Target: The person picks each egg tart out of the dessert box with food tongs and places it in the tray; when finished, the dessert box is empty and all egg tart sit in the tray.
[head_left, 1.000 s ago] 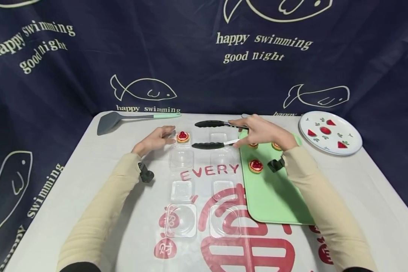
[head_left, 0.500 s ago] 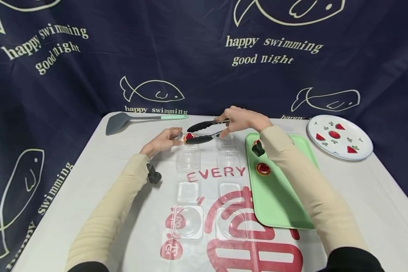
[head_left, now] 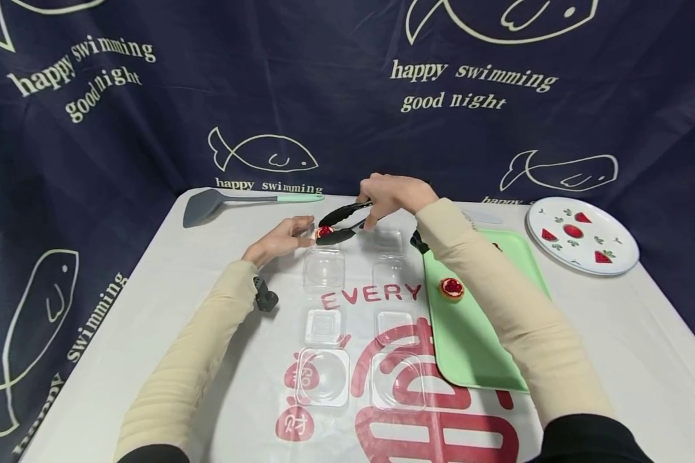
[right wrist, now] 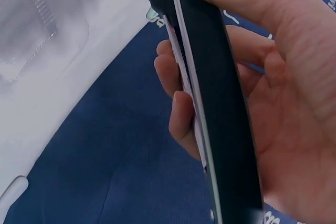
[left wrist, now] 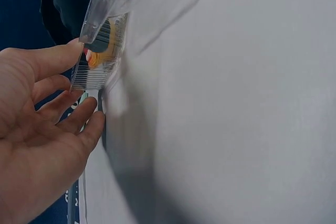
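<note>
My left hand (head_left: pixel 280 241) holds the side of a small clear plastic box (left wrist: pixel 90 81) at the back of the table, its thumb on the rim and fingertips low on the wall. Inside that box is a small tart (head_left: pixel 324 231) with red fruit on top. My right hand (head_left: pixel 395 193) grips a pair of black-tipped tongs (head_left: pixel 337 237) from above. The tong tips stand on either side of the tart, down at the box. In the right wrist view, the tongs' dark handle (right wrist: pixel 218 87) lies between thumb and fingers.
Several open clear boxes (head_left: pixel 323 379) stand in two columns mid-table. A green tray (head_left: pixel 477 354) at the right carries another tart (head_left: pixel 452 289), partly under my right sleeve. A fruit-patterned plate (head_left: pixel 563 252) sits back right, a grey turner (head_left: pixel 203 207) back left.
My right hand has moved left with the tongs, from over the tray's edge to the box; the tong tips have come around the tart. My left hand has stayed at the box.
</note>
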A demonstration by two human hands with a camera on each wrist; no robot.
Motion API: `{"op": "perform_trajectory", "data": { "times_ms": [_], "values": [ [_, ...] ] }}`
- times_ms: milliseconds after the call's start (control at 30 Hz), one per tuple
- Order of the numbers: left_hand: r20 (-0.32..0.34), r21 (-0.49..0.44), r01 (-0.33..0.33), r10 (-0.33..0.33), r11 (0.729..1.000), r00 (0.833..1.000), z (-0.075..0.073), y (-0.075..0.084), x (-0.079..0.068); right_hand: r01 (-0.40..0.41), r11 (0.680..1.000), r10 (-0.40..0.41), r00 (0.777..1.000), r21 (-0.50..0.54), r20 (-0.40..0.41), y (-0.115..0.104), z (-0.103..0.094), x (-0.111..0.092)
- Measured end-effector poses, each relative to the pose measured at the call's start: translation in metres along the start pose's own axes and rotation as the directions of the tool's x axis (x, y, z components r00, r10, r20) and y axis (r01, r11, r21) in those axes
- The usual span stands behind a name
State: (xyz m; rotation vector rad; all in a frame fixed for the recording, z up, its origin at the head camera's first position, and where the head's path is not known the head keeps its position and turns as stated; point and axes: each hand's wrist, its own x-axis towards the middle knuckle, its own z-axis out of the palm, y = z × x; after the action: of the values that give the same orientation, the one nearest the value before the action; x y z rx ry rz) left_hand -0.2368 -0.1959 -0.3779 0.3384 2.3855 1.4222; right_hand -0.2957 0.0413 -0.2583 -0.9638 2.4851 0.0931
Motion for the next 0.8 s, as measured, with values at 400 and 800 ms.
{"op": "perform_trajectory", "data": {
  "times_ms": [400, 800],
  "values": [
    [-0.003, 0.055, -0.003, 0.003, 0.998, 1.0, 0.0, 0.001, 0.001, 0.067, 0.991, -0.054, 0.992, 0.113, -0.113, 0.009, 0.018, -0.001],
    [0.002, 0.075, 0.045, -0.045, 0.996, 0.999, 0.0, 0.005, 0.001, 0.171, 0.948, -0.103, 0.962, 0.268, -0.252, 0.037, 0.026, -0.031]
  ]
}}
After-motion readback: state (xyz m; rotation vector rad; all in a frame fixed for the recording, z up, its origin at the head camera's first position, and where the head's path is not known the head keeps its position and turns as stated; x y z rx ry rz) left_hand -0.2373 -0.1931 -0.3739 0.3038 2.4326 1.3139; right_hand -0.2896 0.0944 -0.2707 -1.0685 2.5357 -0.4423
